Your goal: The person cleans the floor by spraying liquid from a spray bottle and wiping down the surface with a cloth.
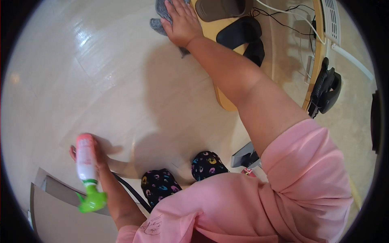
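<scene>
Closed around a spray bottle (86, 158), the left hand (100, 156) is mostly hiding behind it, with only some fingertips showing past the far edge and the back of the grip showing on the right. The bottle's reddish base is pointing forward from that grip, while its green trigger head (94, 199) is sticking out behind it, toward the body. Well ahead and to the right of the bottle, the right hand (182, 24) is lying flat with its fingers stretched out, and it is covering part of a grey cloth (157, 25). Cloth is showing to the left of those fingers, and I can't make out how far it is running underneath. Just right of this hand, a wooden board (227, 91) is bearing a brown slipper (221, 9) and black slippers (240, 33), with the right forearm crossing over it. Farther right of the hand, black and white cables (283, 24) are trailing. Behind and to the right of the bottle grip, patterned slippers (160, 184) are standing on the pale floor (109, 81), and the person is wearing a pink shirt (235, 202).
</scene>
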`<state>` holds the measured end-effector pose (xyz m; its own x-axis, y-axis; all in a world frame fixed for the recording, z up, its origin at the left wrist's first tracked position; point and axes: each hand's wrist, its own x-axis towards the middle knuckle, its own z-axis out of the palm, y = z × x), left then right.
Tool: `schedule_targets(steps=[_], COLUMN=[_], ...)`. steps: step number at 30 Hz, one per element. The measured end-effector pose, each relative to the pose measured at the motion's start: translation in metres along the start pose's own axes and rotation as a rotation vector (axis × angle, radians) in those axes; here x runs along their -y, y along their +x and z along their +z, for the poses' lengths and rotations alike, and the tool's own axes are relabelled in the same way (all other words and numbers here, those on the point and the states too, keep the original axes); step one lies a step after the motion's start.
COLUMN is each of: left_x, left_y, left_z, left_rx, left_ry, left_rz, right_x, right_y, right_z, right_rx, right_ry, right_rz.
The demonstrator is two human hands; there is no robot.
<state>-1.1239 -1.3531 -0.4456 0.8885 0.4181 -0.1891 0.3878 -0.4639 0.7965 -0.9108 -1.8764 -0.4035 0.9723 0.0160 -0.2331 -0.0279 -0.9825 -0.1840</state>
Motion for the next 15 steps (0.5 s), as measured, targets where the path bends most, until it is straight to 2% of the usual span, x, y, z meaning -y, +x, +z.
schedule_targets(steps=[1, 2, 3, 4, 6, 7, 10, 12, 13, 15], left_x=[-0.003, -0.023, -0.03, -0.037, -0.041, -0.038, -0.034, -0.03, -0.03, -0.043], left_y=[-0.004, -0.007, 0.0, 0.007, 0.037, 0.041, 0.038, 0.042, 0.04, 0.043], left_z=[0.006, 0.014, 0.012, 0.011, 0.014, 0.016, 0.013, 0.011, 0.015, 0.024], left_rx=[0.065, 0.156, 0.134, 0.008, 0.105, 0.1, 0.123, 0.188, 0.14, 0.131], left_ry=[-0.003, 0.094, -0.39, -0.887, 0.263, 0.259, 0.368, 0.521, 0.617, 0.597], left_rz=[0.025, 0.169, -0.06, -0.263, 0.137, 0.143, 0.056, 0.132, 0.187, 0.161], right_x=[0.001, 0.002, 0.002, 0.005, 0.0, 0.005, 0.011, 0.013, 0.012, 0.009], right_y=[0.003, 0.005, 0.008, 0.006, 0.0, -0.03, -0.192, -0.333, -0.389, -0.372], right_z=[-0.002, -0.001, 0.004, 0.005, 0.008, 0.023, 0.043, 0.081, 0.094, 0.096], right_rx=[-0.011, -0.017, -0.069, -0.07, -0.134, -0.383, -0.105, 0.112, 0.107, 0.05], right_ry=[-0.015, -0.032, -0.037, -0.042, -0.013, 0.078, 0.126, 0.148, 0.083, 0.071], right_rz=[-0.003, -0.015, -0.027, -0.037, -0.031, -0.114, -0.038, 0.136, 0.125, 0.113])
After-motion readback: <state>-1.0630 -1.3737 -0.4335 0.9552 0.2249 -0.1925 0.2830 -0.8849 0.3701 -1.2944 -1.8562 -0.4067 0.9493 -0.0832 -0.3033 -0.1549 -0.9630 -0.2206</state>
